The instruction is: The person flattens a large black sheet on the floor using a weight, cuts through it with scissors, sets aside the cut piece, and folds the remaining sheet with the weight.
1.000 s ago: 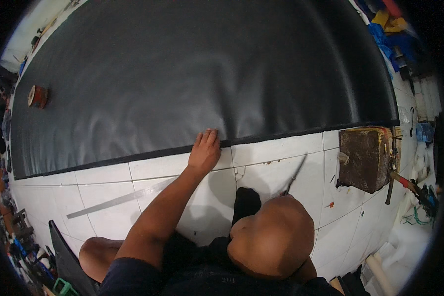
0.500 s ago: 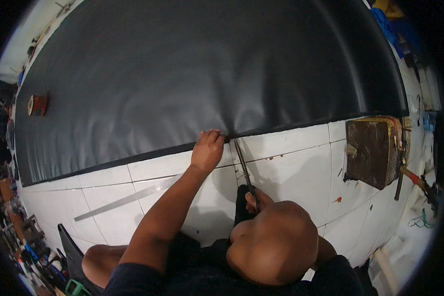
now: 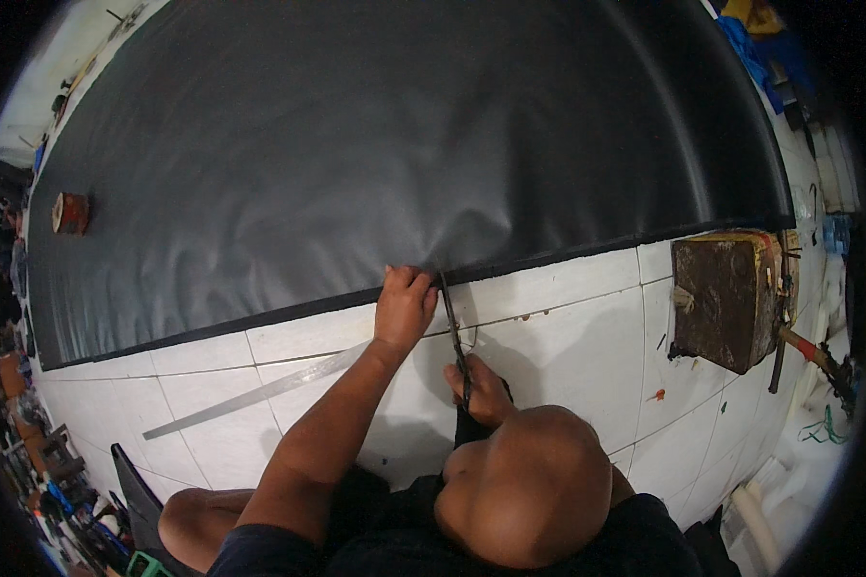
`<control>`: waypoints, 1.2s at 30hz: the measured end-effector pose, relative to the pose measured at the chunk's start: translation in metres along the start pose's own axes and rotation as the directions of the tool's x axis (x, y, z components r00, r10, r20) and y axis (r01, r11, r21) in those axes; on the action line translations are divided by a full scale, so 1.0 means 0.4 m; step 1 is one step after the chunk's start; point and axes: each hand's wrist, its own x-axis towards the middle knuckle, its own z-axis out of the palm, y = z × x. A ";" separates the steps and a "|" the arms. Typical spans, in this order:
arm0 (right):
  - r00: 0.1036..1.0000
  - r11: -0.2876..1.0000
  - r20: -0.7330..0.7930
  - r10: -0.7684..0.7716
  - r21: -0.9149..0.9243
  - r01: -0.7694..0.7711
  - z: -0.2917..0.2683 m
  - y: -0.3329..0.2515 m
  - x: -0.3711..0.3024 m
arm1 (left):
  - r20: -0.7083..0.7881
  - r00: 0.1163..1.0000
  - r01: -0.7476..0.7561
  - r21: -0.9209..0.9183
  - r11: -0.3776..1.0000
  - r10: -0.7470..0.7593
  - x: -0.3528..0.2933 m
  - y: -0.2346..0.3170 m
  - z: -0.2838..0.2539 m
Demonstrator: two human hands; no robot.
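Note:
A large black leather-like sheet point(image 3: 375, 135) lies spread over the floor, with wrinkles near its front edge. My left hand point(image 3: 406, 306) grips that front edge between thumb and fingers. Just to its right, a pair of long dark scissors point(image 3: 453, 322) points away from me. Their tips meet the sheet's edge, where a small raised fold stands; how far the blades reach into it is hidden. Wrapped round the scissor handles is my right hand point(image 3: 489, 392), close beside my knee. A long metal ruler point(image 3: 250, 396) lies on the tiles, partly behind my left forearm.
White floor tiles point(image 3: 577, 337) run along the sheet's front. A worn brown block point(image 3: 722, 303) stands at the right, with a red-handled tool point(image 3: 806, 346) beside it. On the sheet's left rests a small reddish-brown block point(image 3: 70, 213). Assorted clutter lines the far left.
My right hand and the scissors have moved away from me and slightly left, with the tips now at the sheet's edge. My left hand has shifted slightly nearer, and a fold has risen beside it.

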 end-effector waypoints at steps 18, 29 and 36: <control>0.983 0.994 -0.150 -0.108 -0.018 0.107 0.031 0.039 0.030 | -0.036 0.999 -0.003 0.031 1.000 0.004 -0.017 -0.007 0.033; 0.934 0.963 -0.235 -0.270 -0.090 0.256 0.021 -0.027 0.189 | -0.037 0.999 -0.021 0.019 1.000 0.021 -0.013 -0.017 0.020; 0.928 0.951 -0.211 -0.306 -0.118 0.287 0.027 -0.012 0.180 | 0.189 0.977 -0.116 0.098 0.988 0.096 -0.057 -0.061 0.010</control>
